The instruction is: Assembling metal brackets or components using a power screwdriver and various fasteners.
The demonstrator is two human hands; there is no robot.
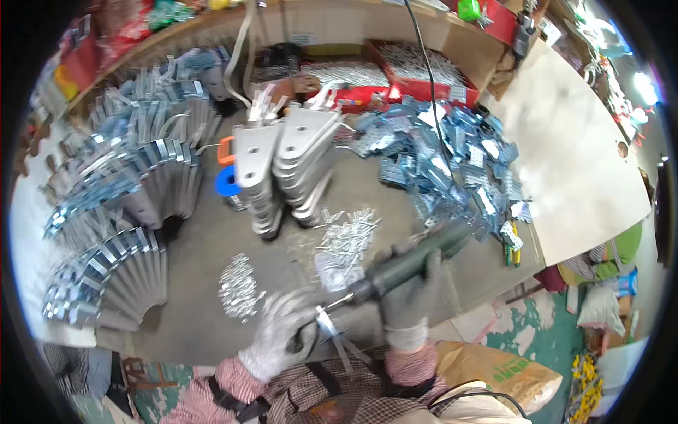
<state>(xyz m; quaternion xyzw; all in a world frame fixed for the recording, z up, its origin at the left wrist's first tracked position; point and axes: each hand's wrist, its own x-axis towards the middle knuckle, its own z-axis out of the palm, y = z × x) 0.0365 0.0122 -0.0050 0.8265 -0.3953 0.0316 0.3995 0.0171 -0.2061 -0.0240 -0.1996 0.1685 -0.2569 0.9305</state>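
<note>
A worker's gloved left hand (281, 333) pinches a small, shiny metal piece (325, 323) at the tip of a power screwdriver (413, 265), just above the near edge of a grey counter (198, 272). The right hand (409, 300) is wrapped around the tool's dark green body, which slants up to the right; blur softens both gloves. Just beyond the left hand lies a heap of small silvery fasteners (240, 286), with a pile of short metal pins (349, 237) beside it. Behind stand two stacks of tapered metal plates (304, 145), a blue spool (226, 182) at their left. Fanned rows of metal channels (131, 272) line the left side; bluish metal brackets (438, 155) are heaped at right. Green lettering (519, 369) marks a brown paper bag (487, 385) at lower right, while a pale label (304, 39) on the back panel is too small to read.
</note>
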